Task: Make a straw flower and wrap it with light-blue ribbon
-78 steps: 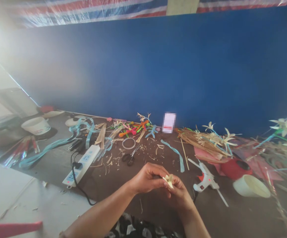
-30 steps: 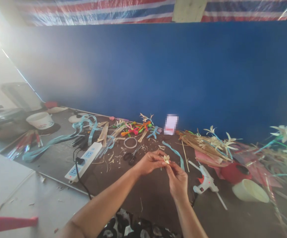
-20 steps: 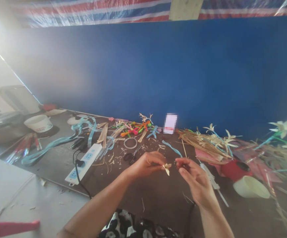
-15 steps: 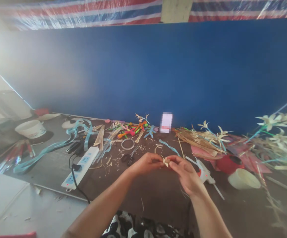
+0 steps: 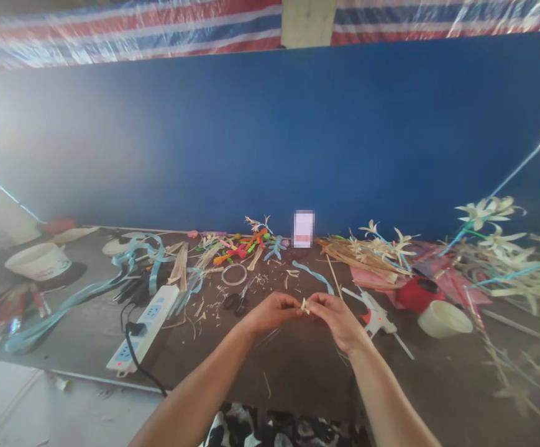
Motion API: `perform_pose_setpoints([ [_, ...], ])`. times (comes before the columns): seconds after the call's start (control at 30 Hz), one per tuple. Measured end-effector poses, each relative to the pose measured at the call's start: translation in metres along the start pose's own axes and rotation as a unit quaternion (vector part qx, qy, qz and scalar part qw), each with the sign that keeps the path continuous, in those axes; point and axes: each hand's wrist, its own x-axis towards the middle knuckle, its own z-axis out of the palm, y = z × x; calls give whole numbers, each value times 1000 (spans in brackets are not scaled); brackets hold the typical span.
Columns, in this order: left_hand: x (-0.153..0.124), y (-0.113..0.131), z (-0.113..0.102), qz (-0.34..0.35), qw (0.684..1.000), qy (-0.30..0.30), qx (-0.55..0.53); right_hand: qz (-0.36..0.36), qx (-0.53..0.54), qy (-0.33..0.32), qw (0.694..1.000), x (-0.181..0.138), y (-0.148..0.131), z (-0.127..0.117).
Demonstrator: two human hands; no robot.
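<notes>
A small cream husk piece (image 5: 304,306) is pinched between the fingertips of both my hands, over the middle of the dark table. My left hand (image 5: 274,312) grips it from the left with fingers closed. From the other side, my right hand (image 5: 335,316) has thumb and fingers closed on it. The piece looks folded or spread like a tiny flower, but its exact shape is too small to make out. Left of my left hand lie dark-handled scissors (image 5: 238,299). Close to my right hand rests a white glue gun (image 5: 378,318) with a red light on.
A power strip (image 5: 143,332) with a plugged-in black cord lies left. Blue ribbon (image 5: 64,309), a tape ring (image 5: 234,274) and colourful pipe-cleaner shapes (image 5: 237,251) are scattered behind. At right are a cream cup (image 5: 444,320), a red container (image 5: 416,293) and pale husk flowers (image 5: 481,214).
The view has shifted slightly, so most things on the table appear further left. Both hands still hold the husk piece, which now shows at a different angle between the fingertips.
</notes>
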Motion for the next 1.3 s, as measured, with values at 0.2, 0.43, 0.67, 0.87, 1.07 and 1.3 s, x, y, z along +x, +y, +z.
perform_pose_setpoints([
  [0.2, -10, 16, -2, 53, 984, -24, 167, -49, -53, -26, 997, -10, -7, 6],
  [0.43, -18, 35, 1, 235, 924, -30, 301, -56, -54, -50, 996, -25, -18, 13],
  [0.67, -22, 34, 2, 259, 916, -27, 306, -96, -168, -21, 981, -30, -17, 13],
  [0.87, -26, 38, -6, 207, 946, -108, 224, -146, -190, -124, 963, -42, -40, 8],
  [1.07, -27, 44, -11, 148, 954, -207, 159, -169, -241, -209, 933, -41, -51, 12],
  [1.3, -22, 41, -9, 136, 940, -208, 235, -134, -330, -193, 914, -36, -42, 16],
])
